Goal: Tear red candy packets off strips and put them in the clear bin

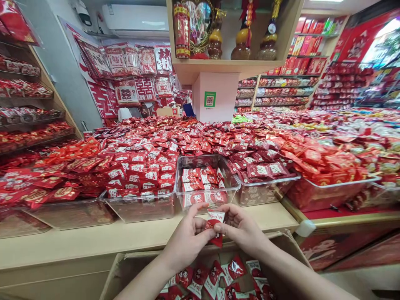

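Note:
Both my hands hold one small red-and-white candy packet (216, 216) upright above a cardboard box. My left hand (192, 231) pinches its left side, the thumb across the lower front. From the right, my right hand (239, 227) grips the same packet with its thumb on the front. More packets of a similar look (214, 277) lie loose in the cardboard box (115, 271) under my forearms. Just beyond my hands stands a clear plastic bin (208, 198), partly filled with neatly laid red-and-white packets (204, 179).
Clear bins heaped with red packets (140, 175), dark red packets (262, 164) and orange-red packets (325, 160) line the pale counter edge (78, 241). A pillar (215, 83) carries an overhanging wooden shelf (231, 66). Packed shelves (28, 98) stand at the left.

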### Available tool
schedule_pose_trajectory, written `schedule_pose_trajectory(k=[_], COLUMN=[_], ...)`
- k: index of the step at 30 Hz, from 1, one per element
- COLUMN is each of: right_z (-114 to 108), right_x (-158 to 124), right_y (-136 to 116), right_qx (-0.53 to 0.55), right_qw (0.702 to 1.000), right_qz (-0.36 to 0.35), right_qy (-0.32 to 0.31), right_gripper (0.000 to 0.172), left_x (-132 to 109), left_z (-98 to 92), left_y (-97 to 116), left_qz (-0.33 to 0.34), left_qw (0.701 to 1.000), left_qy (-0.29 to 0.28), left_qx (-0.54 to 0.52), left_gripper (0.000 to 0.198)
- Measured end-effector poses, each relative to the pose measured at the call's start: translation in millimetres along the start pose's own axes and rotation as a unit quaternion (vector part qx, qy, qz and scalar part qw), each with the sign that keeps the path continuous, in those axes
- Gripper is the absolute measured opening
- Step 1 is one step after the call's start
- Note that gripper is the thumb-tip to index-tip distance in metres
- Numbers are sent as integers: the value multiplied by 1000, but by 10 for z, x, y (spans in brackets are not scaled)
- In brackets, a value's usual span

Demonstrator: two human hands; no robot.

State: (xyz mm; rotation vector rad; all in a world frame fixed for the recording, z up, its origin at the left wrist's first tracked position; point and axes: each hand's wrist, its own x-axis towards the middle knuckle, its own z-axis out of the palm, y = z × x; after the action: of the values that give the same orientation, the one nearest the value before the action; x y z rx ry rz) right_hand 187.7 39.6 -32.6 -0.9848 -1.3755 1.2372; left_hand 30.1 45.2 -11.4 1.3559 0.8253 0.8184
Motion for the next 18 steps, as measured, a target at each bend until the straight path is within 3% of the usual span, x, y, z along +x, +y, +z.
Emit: schedule_pose_trajectory(k=[8, 14, 18], right_z=[8, 9, 49], right_x=[16, -35, -68], right_y=[-70, -56, -82], right_qx=[61, 16, -5], right_qw=[998, 999, 998], right_qz=[28, -9, -25], right_qy=[-12, -33, -51], right_gripper=[33, 34, 36], left_x=[1, -43, -51], left_z=[-5, 4, 34], left_y=[2, 57, 57], left_qz=[10, 51, 65], left_qw=[999, 987, 989], left_qy=[7, 47, 60], left_qx=[43, 142, 120], left_gripper=[37, 28, 16])
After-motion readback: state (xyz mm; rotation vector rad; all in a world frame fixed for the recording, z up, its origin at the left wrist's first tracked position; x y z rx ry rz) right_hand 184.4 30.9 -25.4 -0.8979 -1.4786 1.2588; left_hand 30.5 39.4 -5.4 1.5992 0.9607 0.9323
